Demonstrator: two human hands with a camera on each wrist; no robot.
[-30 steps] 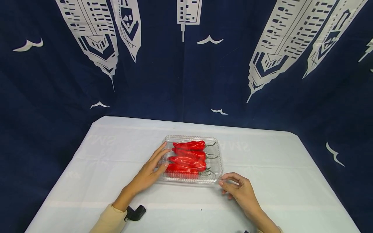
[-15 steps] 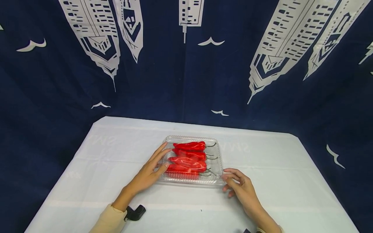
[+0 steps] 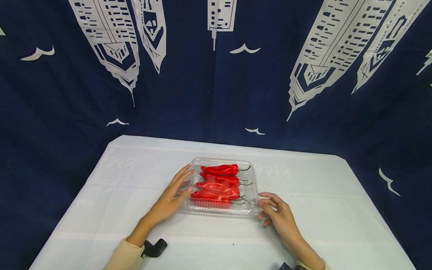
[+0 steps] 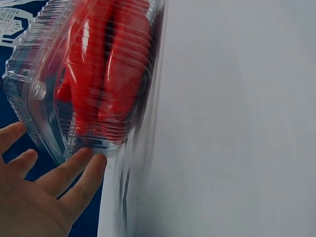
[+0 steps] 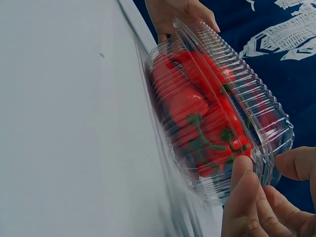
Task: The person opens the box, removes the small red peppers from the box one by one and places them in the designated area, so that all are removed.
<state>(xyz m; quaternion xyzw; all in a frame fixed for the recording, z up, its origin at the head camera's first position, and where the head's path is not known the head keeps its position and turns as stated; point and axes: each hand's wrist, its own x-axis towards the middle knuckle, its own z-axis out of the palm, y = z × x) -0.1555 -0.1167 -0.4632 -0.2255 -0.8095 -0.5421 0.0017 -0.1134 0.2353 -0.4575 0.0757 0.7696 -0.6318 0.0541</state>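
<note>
Head view: box (image 3: 222, 210) of peppers (image 3: 219, 183) is sitting on table (image 3: 202, 232); left hand (image 3: 170, 199) is spreading loosely beside it, right hand (image 3: 277, 214) is curving at near-right corner, grip unclear. Likely light, flexy, slick; both ends suiting holds.

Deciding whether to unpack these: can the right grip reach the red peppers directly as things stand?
Probably not: the right grip is beside the clear container, whose lid covers the red peppers and would likely need opening first.

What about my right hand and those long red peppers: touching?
Apart. The head view shows the rim of the clear rectangular plastic container between the right hand and the long red peppers.
</note>
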